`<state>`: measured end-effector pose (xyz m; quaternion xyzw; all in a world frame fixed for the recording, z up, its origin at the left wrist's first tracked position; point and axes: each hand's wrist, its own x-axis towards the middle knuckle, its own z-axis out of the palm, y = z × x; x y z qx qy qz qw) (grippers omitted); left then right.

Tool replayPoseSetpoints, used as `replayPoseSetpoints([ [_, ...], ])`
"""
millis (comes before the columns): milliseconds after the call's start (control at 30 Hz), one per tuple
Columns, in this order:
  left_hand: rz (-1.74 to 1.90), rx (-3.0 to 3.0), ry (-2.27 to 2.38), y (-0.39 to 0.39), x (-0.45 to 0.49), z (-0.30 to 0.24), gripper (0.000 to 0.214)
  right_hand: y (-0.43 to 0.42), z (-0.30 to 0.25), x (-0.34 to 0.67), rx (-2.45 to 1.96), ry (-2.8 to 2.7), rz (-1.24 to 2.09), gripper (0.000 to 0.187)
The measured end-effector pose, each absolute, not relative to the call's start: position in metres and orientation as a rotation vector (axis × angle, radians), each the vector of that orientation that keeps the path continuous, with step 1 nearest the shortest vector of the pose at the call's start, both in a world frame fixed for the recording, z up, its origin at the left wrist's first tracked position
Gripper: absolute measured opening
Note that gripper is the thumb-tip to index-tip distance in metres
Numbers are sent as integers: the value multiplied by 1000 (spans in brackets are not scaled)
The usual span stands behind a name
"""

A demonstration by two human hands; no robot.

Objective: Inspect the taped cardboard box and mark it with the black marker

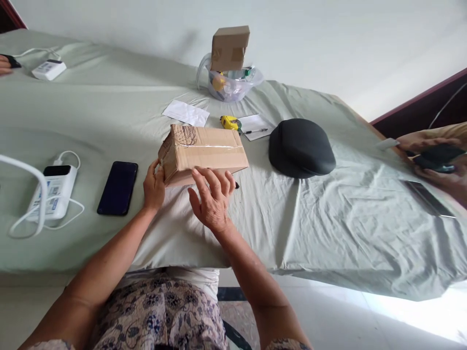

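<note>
Looking down on a counter (328, 218) draped in a pale green sheet, with a white wall running behind. Keeping a taped cardboard box (206, 150) near the counter's front edge, slightly tilted, taped top facing up, between a dark phone (117, 187) on the left and a black domed cushion (301, 147) on the right. Clasping the box's left end with the left hand (153, 187), thumb on the near side, fingers (159, 167) grasping the end face. Laying the right hand (211, 197) against the box's near long face, fingers spread and released, closing on nothing. Lying left of the phone: a white power bank (54, 192) with looping white cables. Lying behind the box: a folded paper (186, 113), a yellow tape measure (229, 122) and a notepad (255, 127) with a pen on it. Standing farther back: a clear bowl (233, 85) with a small carton (229, 47) sitting on top. Reaching in at the right edge: another person's hands (434, 155), clenching a dark object, not identifiable from here.
</note>
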<state>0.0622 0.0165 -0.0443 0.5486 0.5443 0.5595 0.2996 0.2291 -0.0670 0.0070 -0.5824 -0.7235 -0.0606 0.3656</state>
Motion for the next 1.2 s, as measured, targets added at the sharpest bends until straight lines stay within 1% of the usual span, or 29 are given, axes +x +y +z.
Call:
replayPoseSetpoints([
  [133,1452,1479,1498,17,64,-45,44,-63,24,222,-1515,-1914,-199,50],
  [233,1453,1629,1491,17,62,-40,54,-52,23,222,-1502,-1963,-222,43],
  [333,1533,1766,1394,16,58,-35,61,-36,12,227,-1452,-1992,-217,38],
  [433,1595,1855,1264,16,56,-32,69,-23,-1,232,-1407,-1992,-222,38],
  [533,1583,1985,1167,19,59,-33,77,-19,-8,235,-1390,-2009,-200,41],
  [600,1590,2062,1144,23,63,-36,73,-19,-10,236,-1379,-2011,-199,42],
  [667,1618,2102,1135,26,67,-38,63,-19,-12,237,-1374,-1999,-215,42],
  [733,1638,2091,1129,28,70,-40,55,-18,-14,238,-1381,-1991,-217,42],
  [800,1640,2048,1142,29,71,-39,51,-17,-16,241,-1398,-1987,-208,41],
  [900,1621,2016,1169,27,72,-37,53,-15,-18,253,-1437,-1919,-274,40],
  [1067,1625,2020,1159,24,67,-33,54,-7,-24,286,-1485,-1598,-446,43],
  [1133,1648,1985,1162,24,61,-32,56,-3,-28,298,-1471,-1509,-407,45],
  [1200,1674,1924,1177,24,55,-31,60,2,-33,304,-1448,-1443,-269,48],
])
